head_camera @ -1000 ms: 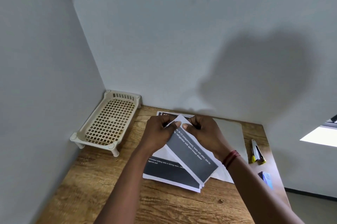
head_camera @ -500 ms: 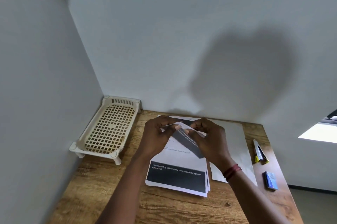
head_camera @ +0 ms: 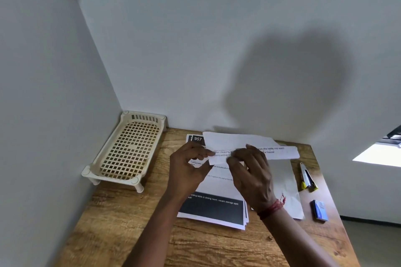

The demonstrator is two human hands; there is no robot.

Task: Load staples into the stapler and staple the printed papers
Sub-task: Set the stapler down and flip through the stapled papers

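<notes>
A stack of printed papers (head_camera: pixel 213 210) with a dark band lies on the wooden desk (head_camera: pixel 121 227). My left hand (head_camera: pixel 186 171) and my right hand (head_camera: pixel 251 173) pinch one printed sheet (head_camera: pixel 238 143) lifted above the stack, its far part swung up and toward the right. A stapler (head_camera: pixel 307 177) with yellow tips lies to the right of the papers, untouched. A small blue staple box (head_camera: pixel 319 210) sits just nearer than the stapler.
A cream plastic lattice tray (head_camera: pixel 128 149) stands in the back left corner against the walls. A blank white sheet (head_camera: pixel 286 188) lies to the right of the stack. The desk's right edge runs just past the staple box.
The top sheet, held folded with its dark band showing, has been turned over and lifted toward the right. Both hands stayed on it above the stack.
</notes>
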